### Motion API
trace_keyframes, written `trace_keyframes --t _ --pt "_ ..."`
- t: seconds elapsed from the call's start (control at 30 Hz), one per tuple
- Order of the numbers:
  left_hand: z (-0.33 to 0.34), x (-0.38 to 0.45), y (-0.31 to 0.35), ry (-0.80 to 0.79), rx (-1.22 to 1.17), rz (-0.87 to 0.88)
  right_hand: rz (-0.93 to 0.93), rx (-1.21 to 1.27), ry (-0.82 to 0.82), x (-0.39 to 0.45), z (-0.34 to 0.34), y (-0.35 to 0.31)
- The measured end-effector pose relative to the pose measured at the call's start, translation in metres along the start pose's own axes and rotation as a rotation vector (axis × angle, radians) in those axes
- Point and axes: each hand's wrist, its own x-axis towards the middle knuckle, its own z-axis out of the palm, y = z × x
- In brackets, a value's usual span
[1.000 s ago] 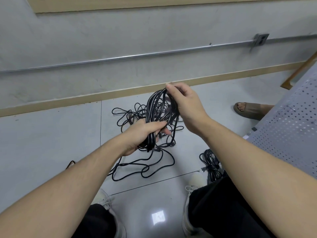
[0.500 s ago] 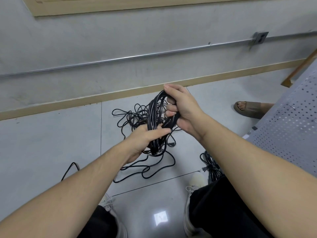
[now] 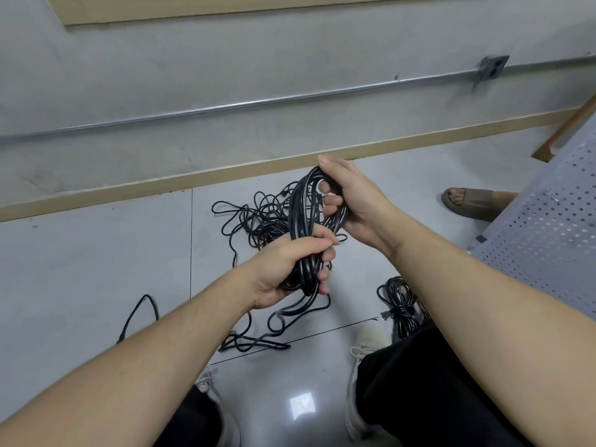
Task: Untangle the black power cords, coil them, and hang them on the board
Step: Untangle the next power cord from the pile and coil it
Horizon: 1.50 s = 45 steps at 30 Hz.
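Observation:
A coil of black power cord [image 3: 301,211] stands upright between my hands above the floor. My left hand [image 3: 287,269] grips the coil's lower end, fingers wrapped round the strands. My right hand [image 3: 348,195] grips the upper end, fingers curled through the loop. A tail of cord [image 3: 300,312] trails from the coil down to the floor. Behind the coil a tangle of thin black cords [image 3: 258,217] lies on the tiles. A bundled black cord [image 3: 401,306] with its plug lies by my right shoe. The grey perforated board [image 3: 548,227] stands at the right.
A grey wall with a metal conduit [image 3: 258,103] and a wooden skirting runs across the back. Another person's sandalled foot [image 3: 469,201] rests beside the board. A loose loop of cord [image 3: 142,312] lies at my left. My shoes [image 3: 366,343] stand on the glossy tiles.
My right hand has gone from pinching the top of the coil to gripping it with the fingers through the loop. The coil has drawn tighter and stands more upright.

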Motion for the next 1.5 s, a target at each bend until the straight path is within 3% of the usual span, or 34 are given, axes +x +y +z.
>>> trace_keyframes --t 0.17,0.4,0.53,0.67,0.87,1.0,1.1,1.4,1.5 --pt "-0.009 0.006 0.01 0.14 -0.018 0.123 0.14 -0.331 -0.092 0.002 -0.009 0.02" --pt "-0.029 0.011 0.026 0.436 -0.172 0.24 0.352 -1.116 -0.585 -0.008 -0.007 0.039" --pt "-0.03 0.011 0.03 0.473 -0.221 0.295 0.385 -1.061 -0.716 -0.014 0.006 0.043" --pt "-0.038 0.009 0.034 0.534 -0.129 0.332 0.367 -1.086 -0.687 -0.014 0.006 0.042" --pt "-0.047 0.007 0.047 0.783 -0.041 0.386 0.303 -1.062 -0.608 -0.004 -0.001 0.051" --pt "-0.056 0.004 0.049 0.89 0.018 0.408 0.193 -1.182 -0.578 -0.002 -0.006 0.046" --pt "-0.062 0.003 0.051 0.949 0.065 0.405 0.217 -1.234 -0.589 0.0 -0.013 0.042" --pt "-0.083 0.0 0.043 1.01 0.402 0.362 0.032 -1.374 -0.435 -0.002 -0.023 0.017" --pt "-0.083 -0.003 0.043 0.921 0.5 0.292 -0.044 -1.294 -0.37 -0.004 -0.024 0.011"
